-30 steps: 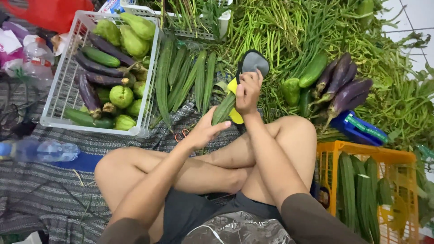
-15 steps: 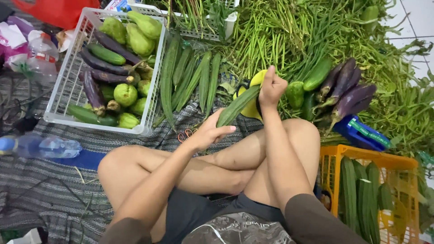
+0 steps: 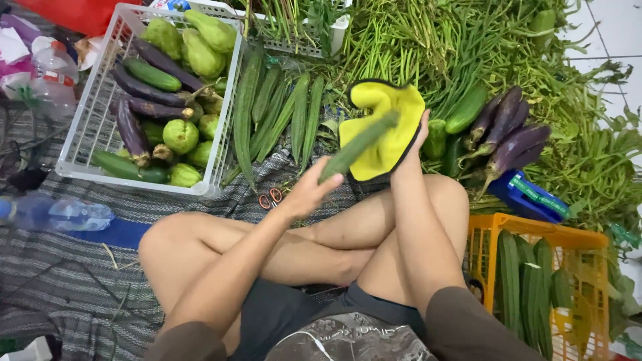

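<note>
1. We see a striped mat (image 3: pixel 80 281) on the floor. Everything else sits on it or around it.
2. A big pile of long green beans (image 3: pixel 428 47) lies behind the yellow cloth, our landmark.
3. A white basket (image 3: pixel 87 127) sits far to the left of the yellow cloth. It holds purple eggplants, cucumbers and pale green gourds.
4. An orange basket (image 3: pixel 535 234) stands to the right of the cloth, nearer to us, with long green gourds in it.
5. A row of ridged gourds (image 3: pixel 281 113) lies on the mat just left of the cloth.
6. Some purple eggplants (image 3: pixel 508 134) lie just right of the cloth.
7. The yellow cloth (image 3: pixel 384 130) has a dark edge. Our right hand (image 3: pixel 411 150) holds it up from behind, with the fingers mostly hidden by the cloth.
8. A long green gourd (image 3: pixel 358 147) lies slanted across the front of the cloth, touching it.
9. Our left hand (image 3: pixel 307 194) grips the low end of that gourd, with fingers curled around it.
10. A clear bottle (image 3: pixel 63 214) lies on the mat, far left of the cloth.
11. Small red scissors (image 3: pixel 271 198) lie on the mat, below and left of the cloth, near our left hand.
</note>
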